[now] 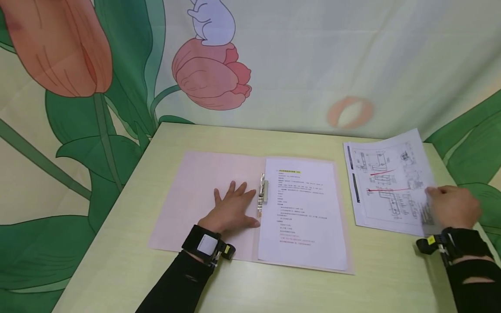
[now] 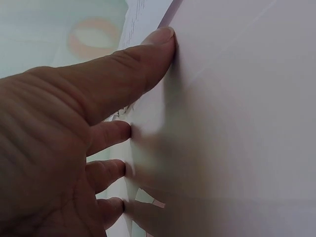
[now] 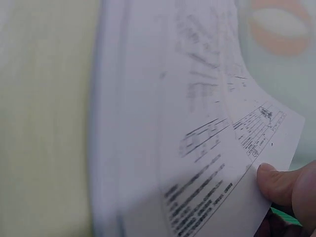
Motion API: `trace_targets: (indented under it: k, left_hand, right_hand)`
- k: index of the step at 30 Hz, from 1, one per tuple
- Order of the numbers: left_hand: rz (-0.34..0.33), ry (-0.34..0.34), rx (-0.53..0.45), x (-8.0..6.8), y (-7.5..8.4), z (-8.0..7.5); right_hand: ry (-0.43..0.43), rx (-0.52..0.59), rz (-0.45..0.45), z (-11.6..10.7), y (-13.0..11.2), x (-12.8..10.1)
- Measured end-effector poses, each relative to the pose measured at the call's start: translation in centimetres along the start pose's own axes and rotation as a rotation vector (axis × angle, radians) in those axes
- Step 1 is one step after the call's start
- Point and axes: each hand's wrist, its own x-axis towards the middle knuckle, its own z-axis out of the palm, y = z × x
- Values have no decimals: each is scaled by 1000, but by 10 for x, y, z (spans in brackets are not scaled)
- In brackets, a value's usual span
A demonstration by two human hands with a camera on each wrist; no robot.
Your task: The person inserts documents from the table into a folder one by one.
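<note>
An open pink folder [image 1: 195, 195] lies on the table, with a metal clip [image 1: 263, 191] at its spine and a printed text sheet [image 1: 303, 208] on its right half. My left hand [image 1: 231, 208] lies flat on the left flap, fingers spread; in the left wrist view its fingers [image 2: 118, 131] press the pale flap [image 2: 237, 123]. To the right lies a stack of drawing sheets [image 1: 385, 182] marked with red lines. My right hand [image 1: 452, 206] pinches the top sheet at its right edge; the right wrist view shows the thumb [image 3: 284, 185] on the lifted, curling sheet [image 3: 212, 163].
The pale yellow-green table [image 1: 297, 139] stands against a fabric backdrop printed with tulips [image 1: 213, 74] and green leaves. Bare tabletop shows between the folder and the sheet stack, and along the near edge.
</note>
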Motion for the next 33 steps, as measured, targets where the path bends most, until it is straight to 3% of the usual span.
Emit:
trace_targets:
  k: [7,12,19,22,28,33]
  left_hand:
    - [-2,-5,9,1,1,1]
    - [0,-5,11,1,2,0]
    - [6,0,11,1,1,1]
    - [8,0,9,0,0,1]
    - [8,-3,21,0,0,-1]
    - [9,-11,21,0,0,-1]
  right_hand:
    - [-23,69,10,-14,-9,-6]
    - [20,119,19,-20,-22,-13]
    - [187,303,91,-19,-48,-30]
    - [273,451,122,-14,-59,-40]
    - [417,728,99,-6,-81,-58]
    - [509,808,116,-6,-96,-70]
